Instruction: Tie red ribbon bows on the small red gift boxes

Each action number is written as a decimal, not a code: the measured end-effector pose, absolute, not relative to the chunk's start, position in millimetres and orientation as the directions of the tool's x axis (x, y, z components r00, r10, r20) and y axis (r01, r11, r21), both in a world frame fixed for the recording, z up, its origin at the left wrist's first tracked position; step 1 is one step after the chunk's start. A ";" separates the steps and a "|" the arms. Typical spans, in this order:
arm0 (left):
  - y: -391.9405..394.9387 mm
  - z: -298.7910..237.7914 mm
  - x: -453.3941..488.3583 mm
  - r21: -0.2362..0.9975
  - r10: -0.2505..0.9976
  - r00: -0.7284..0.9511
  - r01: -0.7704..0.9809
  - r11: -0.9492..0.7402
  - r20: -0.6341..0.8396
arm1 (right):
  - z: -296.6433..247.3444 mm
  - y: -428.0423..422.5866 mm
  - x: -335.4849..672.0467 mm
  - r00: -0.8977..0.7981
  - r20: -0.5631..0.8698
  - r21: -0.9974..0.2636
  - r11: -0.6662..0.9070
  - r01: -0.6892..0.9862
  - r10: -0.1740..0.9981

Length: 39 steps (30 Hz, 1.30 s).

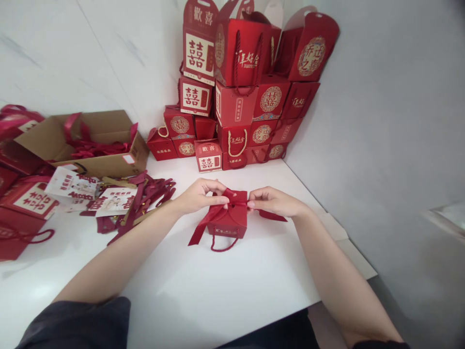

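Observed: left hand (pixel 199 196) and right hand (pixel 276 202) both pinching the red satin ribbon (pixel 232 198) atop a small red gift box (pixel 227 221), upright on the white desk (pixel 225 286), well apart from the stacked red boxes (pixel 271 99)

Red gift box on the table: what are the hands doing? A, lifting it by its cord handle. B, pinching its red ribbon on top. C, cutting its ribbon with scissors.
B. The left hand and right hand pinch the red ribbon atop the red gift box.
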<state>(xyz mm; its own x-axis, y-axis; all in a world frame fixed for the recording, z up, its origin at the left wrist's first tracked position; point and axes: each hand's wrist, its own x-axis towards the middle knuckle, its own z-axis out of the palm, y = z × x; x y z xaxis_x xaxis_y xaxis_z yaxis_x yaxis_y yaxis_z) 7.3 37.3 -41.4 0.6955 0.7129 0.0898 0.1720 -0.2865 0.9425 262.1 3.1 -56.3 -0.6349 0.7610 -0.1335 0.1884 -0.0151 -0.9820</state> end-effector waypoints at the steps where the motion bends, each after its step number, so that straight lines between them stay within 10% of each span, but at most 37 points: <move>1: 37.9 -40.8 6.7 0.941 0.705 0.703 0.172 -0.290 0.088 | -56.0 3.0 262.0 -0.633 -0.134 -0.982 -0.016 0.188 0.762; 18: 43.6 -42.5 2.5 0.919 0.656 0.755 0.259 -0.296 -0.002 | -38.4 -12.5 256.1 -0.576 0.137 -0.975 0.212 0.065 0.806; 27: 40.9 -43.2 7.1 0.866 0.651 0.750 0.242 -0.436 0.118 | -39.1 -19.0 225.8 -0.500 0.412 -0.726 0.606 0.324 0.762; 39: 41.0 -40.5 6.4 0.816 0.606 0.785 0.263 -0.514 0.128 | -46.1 -25.0 208.9 -0.447 0.417 -0.611 0.608 0.507 0.791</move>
